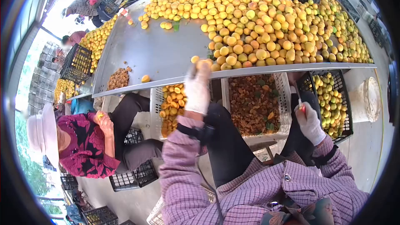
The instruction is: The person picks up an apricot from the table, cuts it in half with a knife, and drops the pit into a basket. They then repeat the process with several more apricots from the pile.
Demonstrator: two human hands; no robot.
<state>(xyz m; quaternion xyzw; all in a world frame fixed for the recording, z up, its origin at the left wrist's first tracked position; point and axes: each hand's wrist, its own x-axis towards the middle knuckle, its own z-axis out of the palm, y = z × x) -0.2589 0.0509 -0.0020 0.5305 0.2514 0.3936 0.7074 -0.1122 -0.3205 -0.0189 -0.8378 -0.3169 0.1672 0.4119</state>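
Observation:
My left hand (pixel 197 87), in a white glove, reaches up to the front edge of the metal table (pixel 154 54) and closes on an apricot (pixel 204 63) at the edge of the big apricot pile (pixel 266 21). My right hand (pixel 309 121), also gloved, hangs lower over my lap and grips a small knife with a red handle (pixel 301 105). Under the table edge, a white crate of apricot halves (pixel 171 106) and a white crate of brown pits (pixel 254 104) stand in front of my knees.
A black crate of whole apricots (pixel 331 100) stands at the right beside a white bucket (pixel 368 99). A seated person in a white hat (pixel 83 137) works at my left, holding fruit. A small pit heap (pixel 118 78) lies on the table. Other people and black crates are farther back.

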